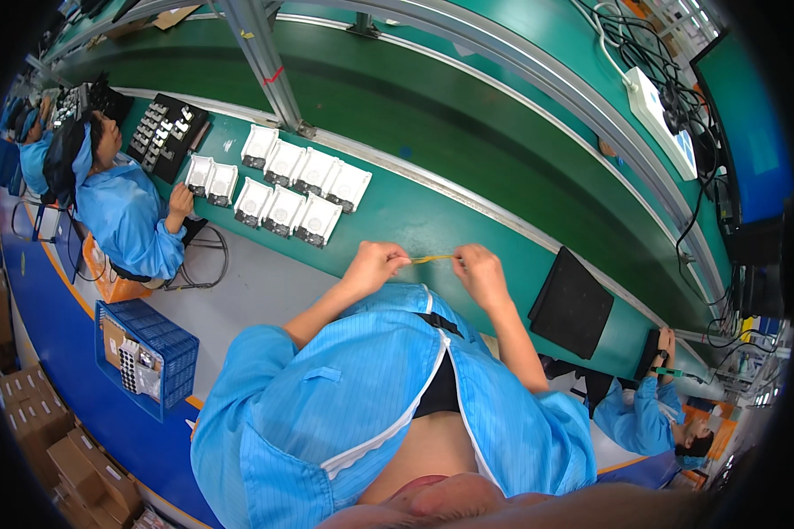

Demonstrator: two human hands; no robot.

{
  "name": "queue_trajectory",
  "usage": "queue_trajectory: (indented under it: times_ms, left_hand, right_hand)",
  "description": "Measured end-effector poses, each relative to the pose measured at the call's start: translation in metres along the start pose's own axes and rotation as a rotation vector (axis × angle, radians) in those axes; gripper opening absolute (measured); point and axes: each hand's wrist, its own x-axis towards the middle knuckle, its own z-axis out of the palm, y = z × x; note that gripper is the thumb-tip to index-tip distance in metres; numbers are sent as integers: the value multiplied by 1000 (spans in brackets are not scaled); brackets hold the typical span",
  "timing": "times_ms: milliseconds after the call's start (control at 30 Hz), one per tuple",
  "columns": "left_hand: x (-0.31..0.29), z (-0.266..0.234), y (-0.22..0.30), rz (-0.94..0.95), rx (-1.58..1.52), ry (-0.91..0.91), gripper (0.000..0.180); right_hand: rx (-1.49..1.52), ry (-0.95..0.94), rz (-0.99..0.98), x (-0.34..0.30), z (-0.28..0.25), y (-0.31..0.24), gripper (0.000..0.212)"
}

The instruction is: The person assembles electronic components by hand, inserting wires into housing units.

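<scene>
A thin yellow strip is stretched level between my two hands, above the near edge of the green bench. One end is pinched in the fingers of my left hand. The fingers of my right hand are closed on the other end. Whether it is tape, a band or a cable, I cannot tell. Beyond my left hand, several white box-shaped units with dark ends stand in two rows on the bench.
A flat black pad lies on the bench at right. Left of the units is a black tray of small parts, beside a seated person in blue. A blue crate stands lower left. Another person sits at right.
</scene>
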Motion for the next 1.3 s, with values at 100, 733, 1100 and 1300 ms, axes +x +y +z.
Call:
queue_trajectory:
  times_ms: [100,733,1100,1300]
  left_hand:
    - [-1,-18,-7,15,-11,31,10]
    - [1,-3,-16,-228,-735,-212,12]
    - [8,-29,-42,-254,-611,-94,9]
    - [6,-42,-54,-237,-405,-42,8]
  right_hand:
    - [-8,56,132,-7,-11,16,9]
    - [1428,105,780,-4,39,-6,5]
    - [93,246,293,-9,16,21,9]
    - [-4,269,343,-25,12,49,9]
